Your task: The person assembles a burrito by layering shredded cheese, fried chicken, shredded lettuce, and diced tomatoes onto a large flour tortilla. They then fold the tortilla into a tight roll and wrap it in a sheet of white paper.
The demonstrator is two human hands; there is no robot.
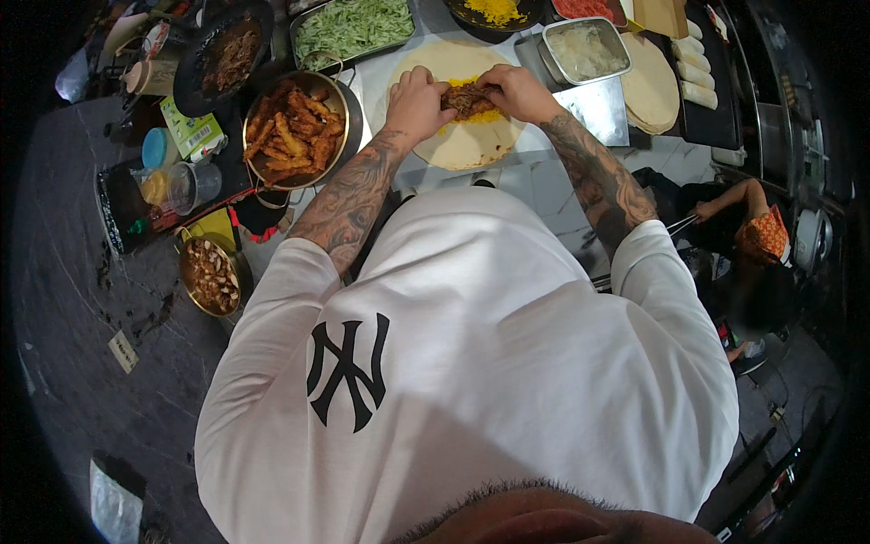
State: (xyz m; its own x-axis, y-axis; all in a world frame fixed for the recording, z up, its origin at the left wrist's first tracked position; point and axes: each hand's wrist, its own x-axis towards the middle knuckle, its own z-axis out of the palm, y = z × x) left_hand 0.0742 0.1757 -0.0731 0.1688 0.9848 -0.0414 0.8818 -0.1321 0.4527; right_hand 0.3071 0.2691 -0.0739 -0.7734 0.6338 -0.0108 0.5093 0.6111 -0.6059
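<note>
A large flatbread (pixel 471 154) lies on the white work surface in front of me. Across its middle runs a brown meat filling (pixel 468 102), with yellow shreds (pixel 489 116) around it, perhaps rice or cheese. My left hand (pixel 417 107) presses its bent fingers and thumb against the left end of the filling. At the opposite end, my right hand (pixel 526 94) has its fingers curled in a pinch on the meat. The flatbread is spread flat, its near part uncovered. Part of the filling is hidden under my fingers.
Fried strips fill a round pan (pixel 343 163) left of my forearm. Beyond stand a tray of green shreds (pixel 353 36) and a metal container of pale slices (pixel 587 50). Stacked flatbreads (pixel 651 91) and rolled wraps (pixel 696 72) sit right. Another person (pixel 766 231) works at far right.
</note>
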